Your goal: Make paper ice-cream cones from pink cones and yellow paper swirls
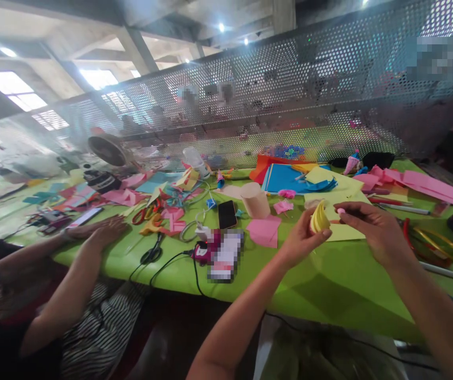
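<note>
My left hand (pixel 303 237) is closed around a small yellow swirled piece with a pointed top (pixel 320 217), perhaps of foam or paper; its material I cannot make out. Close to its right, my right hand (pixel 368 227) pinches a tiny pink ball-like bit (pixel 341 211) between thumb and fingers. The two pieces are a small gap apart, held above the green table. Yellow sheets (pixel 339 184) lie behind my hands, and a pink sheet (pixel 264 231) lies to their left.
Left of my hands are a beige roll (pixel 255 200), a black phone (pixel 227 215), a lit phone (pixel 226 256), cables and black scissors (pixel 152 253). Coloured scraps cover the table's back. A co-worker's hands (pixel 105 229) rest at the left. A perforated metal panel (pixel 226 111) stands behind.
</note>
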`<state>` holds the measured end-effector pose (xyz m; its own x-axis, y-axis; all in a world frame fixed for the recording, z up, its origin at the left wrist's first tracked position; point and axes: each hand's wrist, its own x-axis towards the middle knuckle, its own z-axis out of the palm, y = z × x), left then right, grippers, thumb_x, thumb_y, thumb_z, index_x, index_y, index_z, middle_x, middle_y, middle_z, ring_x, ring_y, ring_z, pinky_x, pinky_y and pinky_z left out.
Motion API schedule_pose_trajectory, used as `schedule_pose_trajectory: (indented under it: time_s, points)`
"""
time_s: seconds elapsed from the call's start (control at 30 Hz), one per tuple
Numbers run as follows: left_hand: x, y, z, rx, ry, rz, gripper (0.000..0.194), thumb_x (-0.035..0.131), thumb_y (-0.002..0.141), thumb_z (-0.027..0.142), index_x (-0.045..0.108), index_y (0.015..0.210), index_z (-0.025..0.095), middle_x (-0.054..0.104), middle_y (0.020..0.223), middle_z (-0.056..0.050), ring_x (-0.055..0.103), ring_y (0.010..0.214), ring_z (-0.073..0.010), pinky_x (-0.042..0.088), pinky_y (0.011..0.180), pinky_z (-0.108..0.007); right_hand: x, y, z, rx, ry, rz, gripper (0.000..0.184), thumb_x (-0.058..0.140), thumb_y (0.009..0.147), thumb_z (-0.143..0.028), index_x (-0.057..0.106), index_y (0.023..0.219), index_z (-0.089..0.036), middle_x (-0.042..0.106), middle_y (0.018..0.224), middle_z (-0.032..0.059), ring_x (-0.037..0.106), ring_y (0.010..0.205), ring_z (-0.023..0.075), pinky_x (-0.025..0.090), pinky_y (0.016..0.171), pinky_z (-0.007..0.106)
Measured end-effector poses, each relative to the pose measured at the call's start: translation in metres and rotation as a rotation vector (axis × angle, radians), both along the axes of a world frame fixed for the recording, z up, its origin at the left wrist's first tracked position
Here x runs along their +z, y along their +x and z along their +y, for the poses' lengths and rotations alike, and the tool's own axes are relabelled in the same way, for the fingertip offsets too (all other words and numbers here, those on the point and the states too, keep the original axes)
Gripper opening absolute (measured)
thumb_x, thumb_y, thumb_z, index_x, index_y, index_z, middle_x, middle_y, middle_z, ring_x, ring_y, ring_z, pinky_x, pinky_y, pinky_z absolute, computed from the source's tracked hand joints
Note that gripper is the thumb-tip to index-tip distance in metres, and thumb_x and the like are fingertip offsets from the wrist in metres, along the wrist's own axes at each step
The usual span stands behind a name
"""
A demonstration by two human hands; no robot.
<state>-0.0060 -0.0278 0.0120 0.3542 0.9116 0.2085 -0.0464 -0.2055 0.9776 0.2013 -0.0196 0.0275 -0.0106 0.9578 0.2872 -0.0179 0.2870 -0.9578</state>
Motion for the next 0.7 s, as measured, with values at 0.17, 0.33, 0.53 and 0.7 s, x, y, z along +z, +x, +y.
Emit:
schedule_pose_trajectory:
  time_s: [0.17, 0.33, 0.53, 0.7]
  points:
    - [0.007, 0.001, 0.014, -0.066, 0.072, 0.095, 0.065, 0.072, 0.094, 0.059, 0.055, 0.145, 0.022, 0.065, 0.117, -0.009, 0.061, 0.1, -0.0208, 0.054, 0.088, -0.033, 0.015, 0.001, 0.014, -0.044, 0.062, -0.003, 0.027, 0.091, 0.084, -0.045, 0.087, 0.109, -0.033, 0.082, 0.109, 0.0009, 0.073, 0.104, 0.0223, 0.059, 0.095, 0.036]
    - [-0.003, 0.001, 0.018, -0.024, 0.105, 0.276, 0.057, 0.067, 0.097, 0.058, 0.057, 0.14, 0.023, 0.068, 0.103, -0.006, 0.062, 0.089, -0.0202, 0.053, 0.08, -0.032, 0.012, 0.0, 0.016, -0.064, 0.042, 0.015, 0.025, 0.09, 0.085, -0.046, 0.087, 0.107, -0.034, 0.081, 0.108, 0.001, 0.072, 0.105, 0.0228, 0.06, 0.092, 0.036]
    - [-0.009, -0.003, 0.013, -0.022, 0.127, 0.438, 0.061, 0.066, 0.095, 0.06, 0.056, 0.14, 0.021, 0.071, 0.103, -0.007, 0.065, 0.089, -0.024, 0.051, 0.08, -0.036, -0.001, -0.001, 0.012, -0.005, -0.007, 0.008, 0.023, 0.089, 0.087, -0.044, 0.087, 0.108, -0.036, 0.079, 0.11, 0.0002, 0.072, 0.104, 0.0216, 0.063, 0.085, 0.032]
    - [-0.013, -0.006, 0.012, -0.05, 0.121, 0.435, 0.062, 0.064, 0.096, 0.062, 0.054, 0.141, 0.021, 0.071, 0.103, -0.008, 0.065, 0.088, -0.0239, 0.051, 0.08, -0.036, -0.005, 0.003, 0.011, 0.008, 0.016, -0.036, 0.023, 0.088, 0.089, -0.042, 0.086, 0.111, -0.036, 0.078, 0.112, 0.0003, 0.07, 0.106, 0.0213, 0.06, 0.091, 0.032]
